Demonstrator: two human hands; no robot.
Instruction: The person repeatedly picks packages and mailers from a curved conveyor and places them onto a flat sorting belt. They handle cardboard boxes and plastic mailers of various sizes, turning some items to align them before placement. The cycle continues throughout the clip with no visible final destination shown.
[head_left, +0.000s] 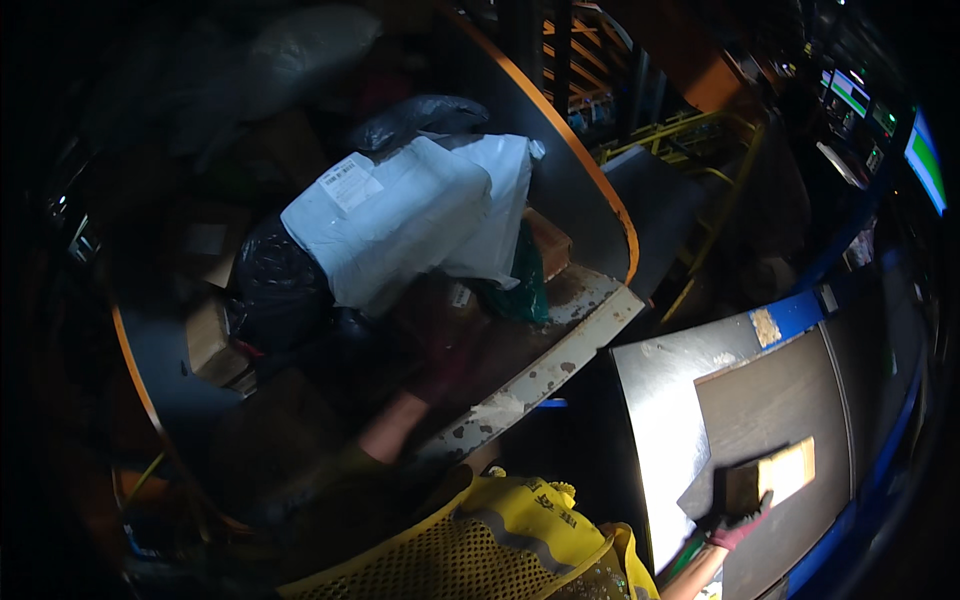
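My right hand (739, 527), in a glove with red and dark parts, grips the near side of a small cardboard box (784, 474) over the dark conveyor belt (772, 397). One finger lies against the box's near face. My left hand (448, 371), in a dark red glove, reaches into a rusty-edged bin (525, 379); it is blurred and in shadow. Close to its fingers is a brown package with a white label (461, 295). Whether they hold it, I cannot tell. Above it lie large white plastic parcels (405, 206), one bearing a printed label.
Black plastic bags (281, 266), a green bag (531, 281) and a cardboard box (214, 341) share the bin. An orange rim (555, 112) curves around it. Shiny metal plate (660, 420) borders the belt. Yellow railings (720, 150) and lit screens (926, 161) stand beyond.
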